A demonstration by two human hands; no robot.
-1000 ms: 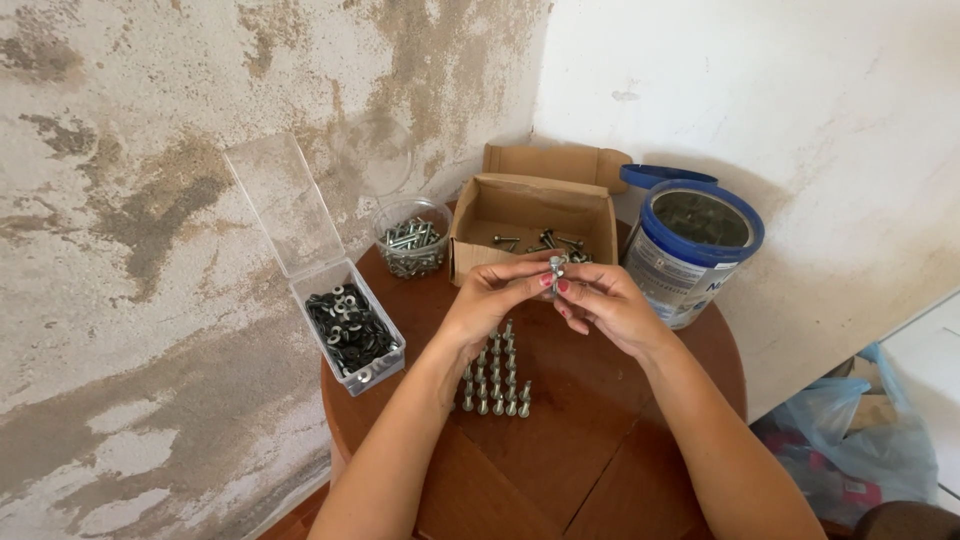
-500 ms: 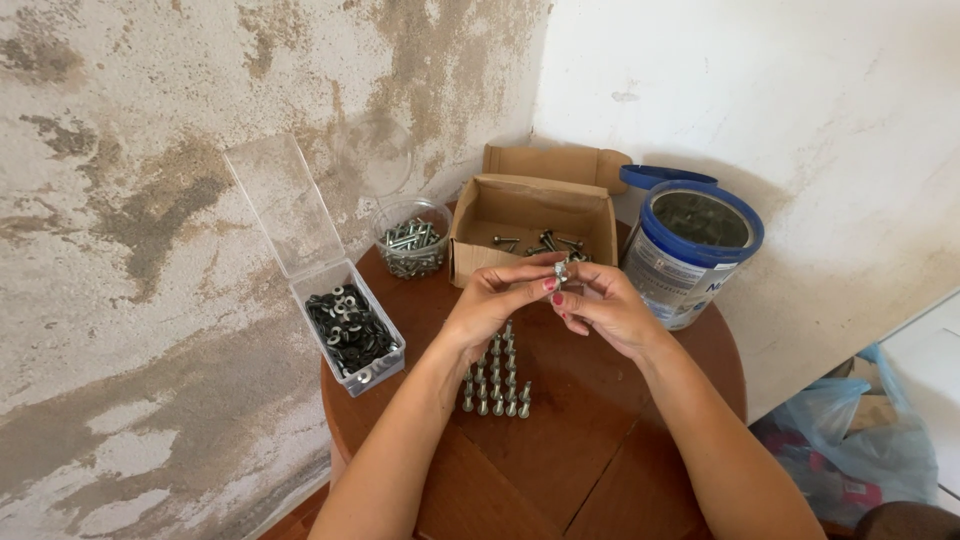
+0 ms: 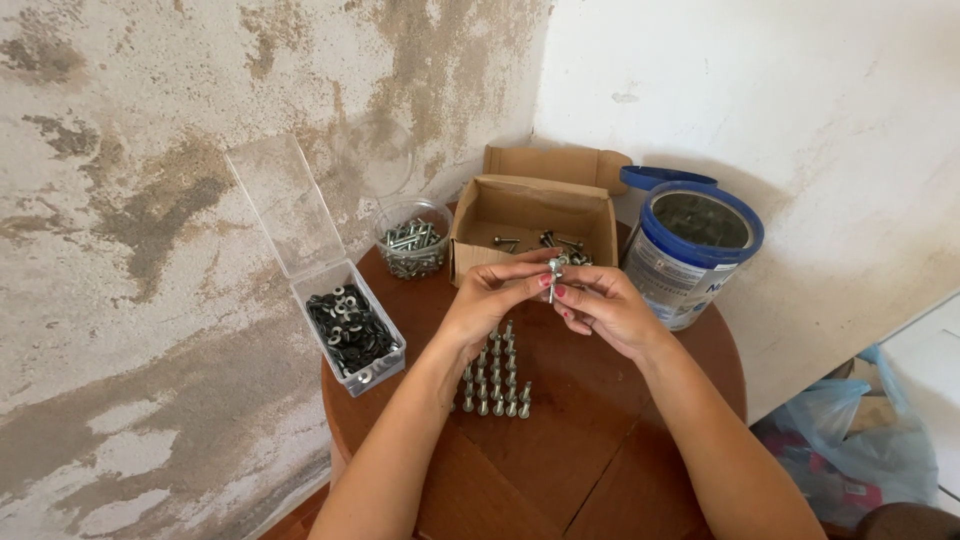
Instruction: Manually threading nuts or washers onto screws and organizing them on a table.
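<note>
**A:** What stands around the cardboard box [image 3: 531, 222], from the left side?

**B:** Far to the left of the box is a clear plastic case [image 3: 352, 333] with its lid open, full of dark washers. Just beside the box, on its left, is a small clear cup [image 3: 412, 243] with metal screws inside. All of it is on the round wooden table [image 3: 590, 440].

**A:** And the hands?

**B:** They meet in front of the box, above the table. The left hand [image 3: 487, 300] comes from the left, and its fingers are closed narrow around a small bolt [image 3: 553, 277]. The bolt stands upright between the fingertips of both hands, its head on top and its thread pointing down. The right hand [image 3: 605, 308] pinches the same bolt from the other side with thumb and first finger; the other fingers are curled loosely.

**A:** What is under the hands?

**B:** Rows of standing bolts [image 3: 497, 378], in front of the box and partly hidden by the left wrist.

**A:** And to the right of the box?

**B:** A blue-rimmed tin can [image 3: 690, 255], touching or almost touching the box, I cannot tell which. Its blue lid [image 3: 664, 178] leans behind it.
</note>
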